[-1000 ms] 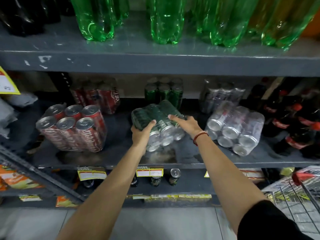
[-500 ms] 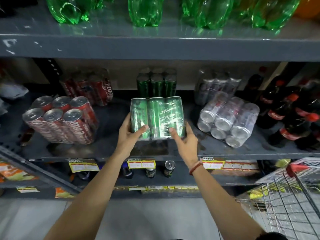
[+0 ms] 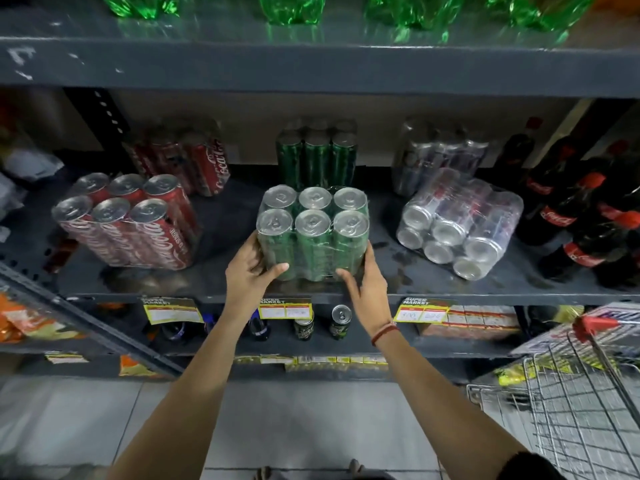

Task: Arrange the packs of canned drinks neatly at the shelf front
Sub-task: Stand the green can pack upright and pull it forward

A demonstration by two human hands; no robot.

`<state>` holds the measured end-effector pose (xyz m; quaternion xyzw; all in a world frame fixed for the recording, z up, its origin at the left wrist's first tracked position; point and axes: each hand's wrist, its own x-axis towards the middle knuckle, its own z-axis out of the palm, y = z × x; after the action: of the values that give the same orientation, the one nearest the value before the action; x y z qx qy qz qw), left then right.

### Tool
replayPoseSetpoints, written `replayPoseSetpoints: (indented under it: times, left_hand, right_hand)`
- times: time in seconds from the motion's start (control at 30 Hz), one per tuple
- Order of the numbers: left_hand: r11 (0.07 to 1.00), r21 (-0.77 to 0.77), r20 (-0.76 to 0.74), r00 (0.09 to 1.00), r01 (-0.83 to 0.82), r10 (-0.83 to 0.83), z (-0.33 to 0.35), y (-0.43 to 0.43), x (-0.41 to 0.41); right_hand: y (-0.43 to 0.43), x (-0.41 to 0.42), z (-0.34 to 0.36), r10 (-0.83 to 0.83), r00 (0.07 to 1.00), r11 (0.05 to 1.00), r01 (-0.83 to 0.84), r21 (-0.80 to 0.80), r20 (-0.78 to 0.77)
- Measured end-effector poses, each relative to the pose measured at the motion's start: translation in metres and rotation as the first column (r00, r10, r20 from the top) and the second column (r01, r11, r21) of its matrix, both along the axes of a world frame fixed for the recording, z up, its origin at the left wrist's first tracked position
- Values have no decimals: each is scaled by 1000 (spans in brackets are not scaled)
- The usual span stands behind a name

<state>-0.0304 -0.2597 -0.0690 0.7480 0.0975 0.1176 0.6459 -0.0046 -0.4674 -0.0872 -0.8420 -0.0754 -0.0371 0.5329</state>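
Grey metal shelf (image 3: 485, 289) bears the green can pack (image 3: 313, 233), gripped by both hands' fingers (image 3: 277, 268).

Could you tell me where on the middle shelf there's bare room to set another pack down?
Bare shelf shows between the front red pack and the green pack, held by the left hand and right hand. A narrower wet strip lies before the tipped silver pack. The right end is crowded with cola bottles.

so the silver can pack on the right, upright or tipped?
Tipped. The silver pack lies on its side, can ends facing the aisle.
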Motion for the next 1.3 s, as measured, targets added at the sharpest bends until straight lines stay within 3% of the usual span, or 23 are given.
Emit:
replayPoseSetpoints:
  times: [0.2, 0.27, 0.37, 0.43, 0.6, 0.77, 0.9, 1.0, 1.13, 1.2, 1.3]
  left_hand:
    - [992, 108, 14, 998, -59, 58, 2, -1, 23]
    - [984, 143, 11, 994, -111, 110, 2, -3, 23]
    - [939, 94, -10, 943, -330, 332, 7, -23, 10]
    - [902, 17, -14, 902, -431, 432, 11, -48, -2]
    - [949, -120, -69, 956, -293, 286, 27, -114, -4]
    - [959, -133, -161, 961, -249, 227, 42, -120, 5]
    - [954, -153, -103, 965, -256, 243, 41, -91, 12]
    - [922, -338, -85, 982, -188, 169, 39, -61, 32]
    - [911, -397, -183, 982, -109, 38, 28, -25, 65]
    - [917, -359, -244, 966, -172, 85, 32, -17, 76]
    - [888, -290, -267, 921, -357, 283, 37, -18, 79]
  right_hand:
    - [-1, 30, 5, 29, 999, 997, -28, -70, 15]
    - [-5, 33, 13, -16, 1000, 999, 16, 49, -1]
    - [-7, 47, 37, -157, 987, 934, 157, 321, -28]
    - [-6, 70, 57, -149, 986, 916, 168, 365, -80]
    - [10, 116, 96, 102, 952, 931, 11, 364, -288]
    - [13, 110, 79, 50, 951, 930, 67, 360, -306]
    - [19, 71, 72, -90, 972, 885, 178, 430, -219]
    - [35, 28, 67, -213, 968, 846, 251, 470, -133]
    - [69, -19, 54, -262, 965, 875, 240, 421, -6]
    - [81, -33, 50, -238, 971, 900, 210, 382, 26]
    - [80, -36, 46, -201, 978, 905, 164, 393, 55]
